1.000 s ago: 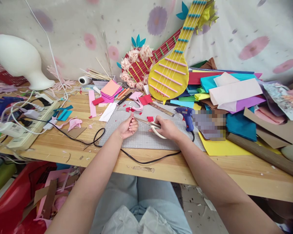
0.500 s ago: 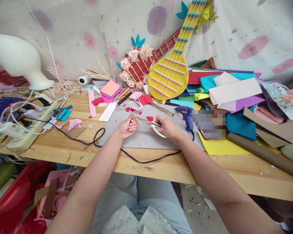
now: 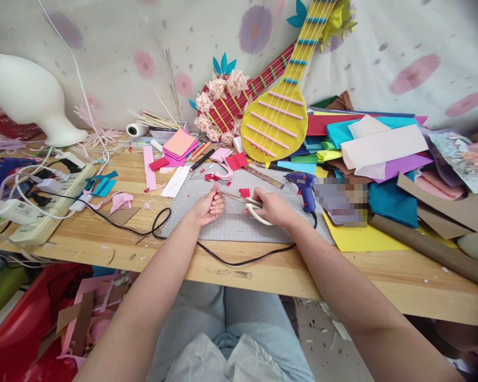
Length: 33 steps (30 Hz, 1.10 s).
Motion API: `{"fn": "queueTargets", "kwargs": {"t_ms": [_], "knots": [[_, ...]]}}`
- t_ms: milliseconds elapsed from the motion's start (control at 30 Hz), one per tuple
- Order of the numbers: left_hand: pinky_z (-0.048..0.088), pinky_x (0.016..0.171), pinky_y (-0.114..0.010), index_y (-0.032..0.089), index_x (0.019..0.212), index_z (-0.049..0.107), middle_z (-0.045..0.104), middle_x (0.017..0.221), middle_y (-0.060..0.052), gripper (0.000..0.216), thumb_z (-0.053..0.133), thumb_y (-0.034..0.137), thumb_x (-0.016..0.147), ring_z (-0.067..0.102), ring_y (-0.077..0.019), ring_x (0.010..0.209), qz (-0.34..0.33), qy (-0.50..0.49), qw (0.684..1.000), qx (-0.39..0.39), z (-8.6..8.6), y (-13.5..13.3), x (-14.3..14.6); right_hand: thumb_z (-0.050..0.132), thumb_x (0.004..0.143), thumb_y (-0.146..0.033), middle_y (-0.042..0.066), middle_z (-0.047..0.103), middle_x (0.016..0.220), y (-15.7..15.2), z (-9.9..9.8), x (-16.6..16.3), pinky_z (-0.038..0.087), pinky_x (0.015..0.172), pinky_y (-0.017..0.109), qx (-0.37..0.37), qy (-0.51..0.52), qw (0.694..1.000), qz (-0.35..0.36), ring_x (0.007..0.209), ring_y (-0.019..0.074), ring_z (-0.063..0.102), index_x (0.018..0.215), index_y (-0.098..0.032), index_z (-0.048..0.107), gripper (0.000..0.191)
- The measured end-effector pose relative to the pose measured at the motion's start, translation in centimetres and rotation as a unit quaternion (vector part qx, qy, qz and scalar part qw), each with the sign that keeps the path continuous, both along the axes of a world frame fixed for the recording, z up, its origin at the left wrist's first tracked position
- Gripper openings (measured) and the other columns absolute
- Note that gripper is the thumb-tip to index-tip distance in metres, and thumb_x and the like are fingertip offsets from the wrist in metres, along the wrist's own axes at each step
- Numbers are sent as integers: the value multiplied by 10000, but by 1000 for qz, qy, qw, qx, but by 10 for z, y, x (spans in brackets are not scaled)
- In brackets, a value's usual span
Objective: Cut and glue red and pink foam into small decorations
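Over the grey cutting mat [image 3: 239,228], my right hand [image 3: 274,206] grips a pair of scissors [image 3: 258,213] with pale handles, blades pointing left. My left hand [image 3: 209,207] is closed in a pinch on a small red piece, mostly hidden by the fingers, right by the blade tips. A red scrap [image 3: 245,192] lies on the mat just beyond the scissors. Farther back are a curved pink strip [image 3: 224,171] with red bits beside it and a larger red piece [image 3: 236,161].
A blue glue gun [image 3: 302,187] stands right of my right hand, its black cable [image 3: 239,263] looping along the table's front. Behind the mat lean a yellow lute-shaped craft [image 3: 276,127] and a red one. Coloured sheets [image 3: 382,143] pile up right; a power strip [image 3: 56,201] sits left.
Both hands and the scissors stay nearly in place. The blades look closer together at the left fingertips, and a small red scrap near the tips no longer shows clearly.
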State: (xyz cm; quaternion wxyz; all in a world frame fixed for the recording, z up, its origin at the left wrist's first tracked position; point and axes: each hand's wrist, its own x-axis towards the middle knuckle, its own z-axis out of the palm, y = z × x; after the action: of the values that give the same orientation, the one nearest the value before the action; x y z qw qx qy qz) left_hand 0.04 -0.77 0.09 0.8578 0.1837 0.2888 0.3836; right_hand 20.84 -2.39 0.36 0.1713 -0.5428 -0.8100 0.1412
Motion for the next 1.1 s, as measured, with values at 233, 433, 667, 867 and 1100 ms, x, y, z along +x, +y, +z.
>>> {"fn": "queueTargets", "kwargs": {"t_ms": [233, 433, 667, 867, 1100], "knots": [[180, 252, -107, 154, 506, 315, 219, 429, 78, 443, 458, 439, 814, 220, -19, 305, -1, 6, 1000, 1, 0, 0, 0, 589, 684, -527, 11, 597, 688, 0, 1, 0, 253, 519, 237, 9, 9, 1000, 0, 585, 146, 485, 756, -216, 456, 346], [185, 254, -105, 153, 493, 304, 222, 413, 76, 461, 438, 446, 823, 226, -16, 298, -9, 15, 1000, 21, 0, 0, 0, 589, 688, -519, 0, 582, 668, 0, 2, 1, 249, 514, 229, 11, 16, 1000, 7, 568, 132, 461, 732, -212, 430, 348], [166, 251, -107, 154, 495, 309, 210, 408, 79, 456, 486, 433, 809, 221, -20, 303, -16, -3, 999, 34, -1, 2, -1, 572, 685, -562, 6, 587, 705, 3, 0, 5, 266, 515, 229, 5, 26, 999, 23, 573, 134, 463, 783, -213, 416, 395], [160, 250, -114, 156, 476, 297, 214, 394, 70, 473, 445, 424, 837, 220, -25, 299, -27, -5, 998, 48, -2, 1, -3, 582, 675, -562, 8, 588, 705, 2, 0, 6, 276, 520, 231, 3, 40, 999, 26, 574, 134, 465, 771, -212, 420, 398], [193, 262, -107, 154, 490, 310, 240, 415, 71, 465, 462, 445, 819, 237, -16, 311, -16, -13, 999, 38, -4, 2, -2, 587, 677, -554, 5, 586, 691, 1, -1, 2, 265, 518, 230, 2, 32, 999, 19, 579, 132, 463, 762, -210, 436, 385]]}}
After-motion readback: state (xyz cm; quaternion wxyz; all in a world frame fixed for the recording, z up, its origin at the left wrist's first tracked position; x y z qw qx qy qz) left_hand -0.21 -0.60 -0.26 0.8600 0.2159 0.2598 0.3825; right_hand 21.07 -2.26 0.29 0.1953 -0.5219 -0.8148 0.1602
